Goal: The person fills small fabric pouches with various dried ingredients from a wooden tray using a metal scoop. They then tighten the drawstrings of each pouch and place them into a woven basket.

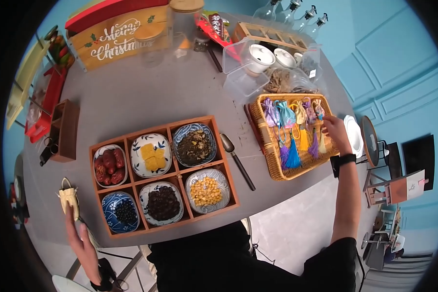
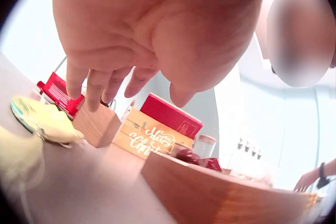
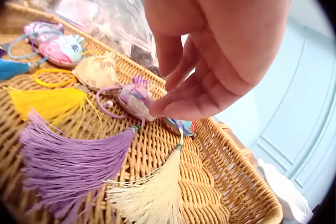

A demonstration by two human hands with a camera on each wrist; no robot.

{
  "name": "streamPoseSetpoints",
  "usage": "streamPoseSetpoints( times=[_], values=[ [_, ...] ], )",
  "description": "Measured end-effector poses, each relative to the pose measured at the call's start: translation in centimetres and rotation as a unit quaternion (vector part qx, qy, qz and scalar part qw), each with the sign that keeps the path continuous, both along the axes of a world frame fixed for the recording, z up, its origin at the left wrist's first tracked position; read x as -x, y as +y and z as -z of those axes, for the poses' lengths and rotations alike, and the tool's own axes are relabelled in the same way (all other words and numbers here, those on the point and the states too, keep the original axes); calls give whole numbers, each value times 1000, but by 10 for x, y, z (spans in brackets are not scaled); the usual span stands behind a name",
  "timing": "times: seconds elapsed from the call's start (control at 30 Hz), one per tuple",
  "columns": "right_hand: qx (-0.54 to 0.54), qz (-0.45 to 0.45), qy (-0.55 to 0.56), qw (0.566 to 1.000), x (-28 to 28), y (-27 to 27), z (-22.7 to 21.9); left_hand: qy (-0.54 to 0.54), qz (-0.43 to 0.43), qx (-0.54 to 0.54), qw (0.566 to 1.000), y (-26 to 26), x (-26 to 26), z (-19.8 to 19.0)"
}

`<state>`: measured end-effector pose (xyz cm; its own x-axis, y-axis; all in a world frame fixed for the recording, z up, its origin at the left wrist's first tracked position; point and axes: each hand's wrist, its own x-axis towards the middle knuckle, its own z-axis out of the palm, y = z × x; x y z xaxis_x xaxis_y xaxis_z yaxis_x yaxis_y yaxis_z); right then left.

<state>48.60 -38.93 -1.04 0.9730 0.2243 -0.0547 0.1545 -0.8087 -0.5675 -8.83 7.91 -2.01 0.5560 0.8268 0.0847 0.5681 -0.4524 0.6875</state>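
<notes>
Beside a cream-yellow drawstring pouch point(image 1: 69, 198) on the table's left, my left hand point(image 1: 82, 243) has its fingers extended; its fingertips overlap the pouch's lower part in the head view. In the left wrist view the pouch point(image 2: 44, 118) lies beyond the fingertips. My right hand point(image 1: 337, 134) reaches into the wicker basket point(image 1: 272, 168) of tasseled pouches. Its bent fingers are right at the end pouch point(image 3: 179, 127), blue and red with a cream tassel point(image 3: 152, 187); I cannot tell whether they pinch it. A purple pouch point(image 3: 135, 100) lies against the fingertips.
A wooden compartment tray point(image 1: 168, 179) holds dishes of dates, yellow cakes, dried leaves, beans and corn. A spoon point(image 1: 238, 163) lies between tray and basket. Behind stand a clear plastic box point(image 1: 246, 82), glass jars and a Christmas crate point(image 1: 117, 39). A wooden holder point(image 1: 68, 129) stands left.
</notes>
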Motion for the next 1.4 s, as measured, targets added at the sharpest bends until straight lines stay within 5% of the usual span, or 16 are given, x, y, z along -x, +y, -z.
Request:
streamPoseSetpoints(
  times=[0.03,0.1,0.2,0.3,0.47,0.53,0.57,0.67,0.8,0.93,0.97,1.0,1.07,1.13,1.4],
  values=[
    [1,-1,-1,1000,-14,-2,12,-10,15,35,999,-8,-2,-2],
    [101,-23,-220,970,-55,-14,36,-51,23,47,997,-26,-13,0],
    [182,-50,-263,946,-85,-20,56,-110,0,82,991,-45,-22,10],
    [93,-7,-53,994,-91,-21,61,-109,-16,74,991,-55,-22,3],
    [20,27,-126,991,-91,-50,45,-138,-45,19,989,-53,-13,1],
    [-79,99,-74,989,-45,-38,11,-155,-57,-11,986,-55,-11,1],
    [-100,90,-96,986,13,-2,-21,-183,-68,-42,980,-56,-11,1],
    [-220,55,-83,970,62,-16,-43,-238,-40,-33,970,-66,-16,-2],
    [-248,-8,-135,959,169,11,-67,-331,67,123,933,-86,-41,-10],
    [-342,-84,-54,934,277,51,-46,-272,273,262,885,-103,-58,-10],
    [-449,-89,43,888,311,88,-45,-267,284,289,874,-110,-67,-14],
    [-440,-115,159,876,330,105,-44,-263,297,315,862,-116,-76,-19],
    [-382,-309,194,849,345,149,-26,-227,318,323,862,-120,-83,-23],
    [-326,-315,226,862,365,181,-12,-224,328,291,870,-121,-87,-17],
    [-339,-354,361,793,380,217,4,-244,274,350,862,-105,-61,4]
  ],
)
